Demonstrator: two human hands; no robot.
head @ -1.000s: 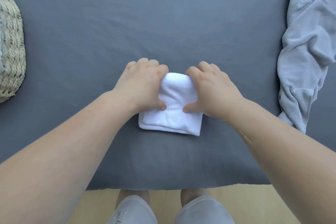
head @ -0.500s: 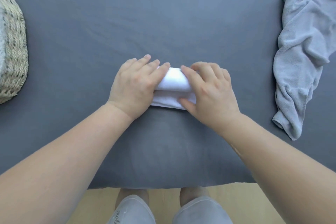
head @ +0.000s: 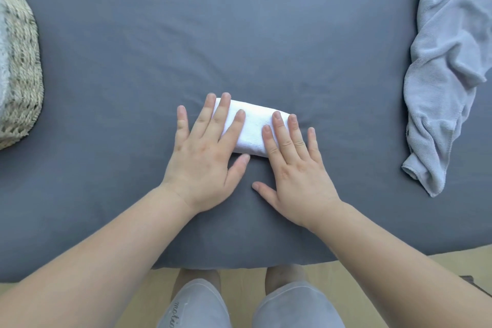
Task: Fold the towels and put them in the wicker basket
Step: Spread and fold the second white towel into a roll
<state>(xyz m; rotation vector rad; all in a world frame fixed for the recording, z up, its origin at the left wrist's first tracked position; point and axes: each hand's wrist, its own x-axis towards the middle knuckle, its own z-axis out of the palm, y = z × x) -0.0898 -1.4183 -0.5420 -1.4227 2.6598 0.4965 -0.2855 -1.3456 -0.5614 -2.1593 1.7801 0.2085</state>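
A small white towel [head: 253, 126], folded into a narrow bar, lies in the middle of the grey sheet [head: 213, 34]. My left hand [head: 206, 152] rests flat with its fingers spread over the towel's left end. My right hand [head: 292, 168] lies flat with fingers spread on the towel's right end. Neither hand grips it. A crumpled light grey towel [head: 447, 74] lies at the right edge. The wicker basket [head: 24, 66] stands at the far left, partly cut off, with something pale and fluffy inside.
The grey sheet's front edge runs just before my knees [head: 239, 303], with light wooden floor [head: 386, 271] below it.
The white towel went from a square to a narrow bar, folded away from me. My hands went from pinching it with curled fingers to lying flat and spread on top.
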